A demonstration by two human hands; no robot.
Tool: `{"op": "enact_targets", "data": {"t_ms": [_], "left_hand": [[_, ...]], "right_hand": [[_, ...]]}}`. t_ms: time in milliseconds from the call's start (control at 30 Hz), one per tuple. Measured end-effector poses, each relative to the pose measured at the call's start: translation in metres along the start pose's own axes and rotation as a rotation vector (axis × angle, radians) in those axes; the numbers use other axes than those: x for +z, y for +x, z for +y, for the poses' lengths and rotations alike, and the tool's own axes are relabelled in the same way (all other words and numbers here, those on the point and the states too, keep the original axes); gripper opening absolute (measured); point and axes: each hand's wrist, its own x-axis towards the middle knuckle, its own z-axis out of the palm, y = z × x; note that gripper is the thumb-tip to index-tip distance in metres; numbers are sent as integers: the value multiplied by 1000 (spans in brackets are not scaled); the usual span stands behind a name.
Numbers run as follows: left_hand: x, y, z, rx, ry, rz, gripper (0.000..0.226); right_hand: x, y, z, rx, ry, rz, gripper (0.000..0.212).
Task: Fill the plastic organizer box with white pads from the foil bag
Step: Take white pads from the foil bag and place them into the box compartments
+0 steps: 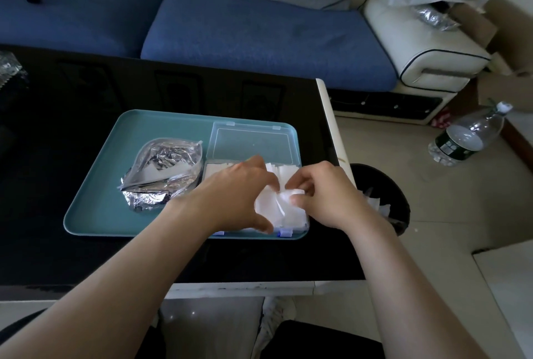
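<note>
The loose pad [292, 195] is crumpled and pinched between the thumb and curled fingertips of the right hand [326, 195]. It sits just above the white pads [288, 216] that fill the plastic organizer box [306, 224]. Directly left of that pinch, the left hand [238, 195] arches over the same stack. Its thumb is at the near edge and its bent forefinger at the far side, so it holds the pads between them. The knuckles of the two hands are almost touching.

Beyond the grip, the box's clear lid [251, 142] lies folded back and flat. Two blue latches [285, 233] show on the box's front wall, just nearer the person than the left thumb. Further left of the left hand lies the foil bag [161, 174], crinkled, with its mouth gaping open. Box and bag both rest on a teal tray [86, 214], which sits on a black table [57, 133]. To the right of the right hand, past the table's edge, stands a black bin [383, 185] with white scraps in it. Further right, a water bottle [467, 139] stands on the floor. A blue sofa [259, 35] runs along behind the table.
</note>
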Motion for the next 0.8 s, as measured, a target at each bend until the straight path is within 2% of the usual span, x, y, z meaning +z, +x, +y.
{"op": "enact_targets", "data": {"t_ms": [167, 333, 533, 633, 800], "left_hand": [[6, 4, 0, 3, 76, 24, 48], [7, 4, 2, 4, 122, 37, 44], [10, 4, 5, 4, 133, 44, 53], [12, 5, 8, 44, 103, 71, 57], [15, 10, 5, 143, 74, 64, 46]], "right_hand": [[1, 1, 2, -1, -29, 67, 30], [1, 3, 4, -43, -111, 45, 5], [1, 1, 4, -30, -103, 11, 11], [1, -1, 3, -24, -105, 13, 22], [-1, -3, 3, -49, -148, 9, 33]]}}
